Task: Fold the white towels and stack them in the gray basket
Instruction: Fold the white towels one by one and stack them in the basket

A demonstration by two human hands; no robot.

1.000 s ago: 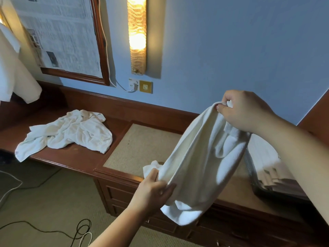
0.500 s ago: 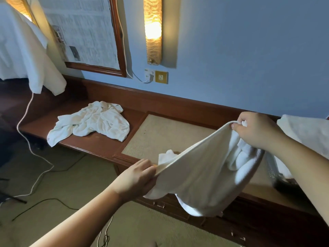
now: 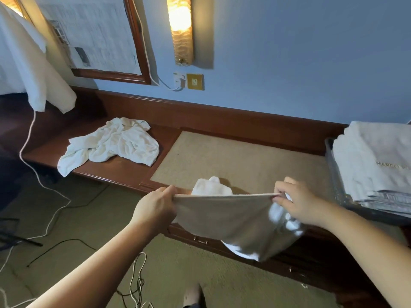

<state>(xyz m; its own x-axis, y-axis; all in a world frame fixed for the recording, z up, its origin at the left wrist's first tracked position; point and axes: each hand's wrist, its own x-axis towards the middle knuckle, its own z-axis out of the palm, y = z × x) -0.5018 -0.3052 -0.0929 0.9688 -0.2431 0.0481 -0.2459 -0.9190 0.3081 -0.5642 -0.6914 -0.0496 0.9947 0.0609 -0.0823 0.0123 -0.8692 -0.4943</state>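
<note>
A wooden bench (image 3: 115, 172) runs along the far wall. At right, folded towels (image 3: 375, 165) fill the basket (image 3: 333, 174). Near its front edge, a towel (image 3: 229, 216) is stretched between the left hand (image 3: 155, 210) and right hand (image 3: 295, 203), each pinching a corner.

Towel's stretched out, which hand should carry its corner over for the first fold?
Probably left hand: right hand grips the towel on the side nearer the gray basket, so it can anchor.

Dim bluish room, warm glowing wall lamp (image 3: 180, 30) overexposed, soft shadows, slight motion blur, wide-angle bending at edges
</note>
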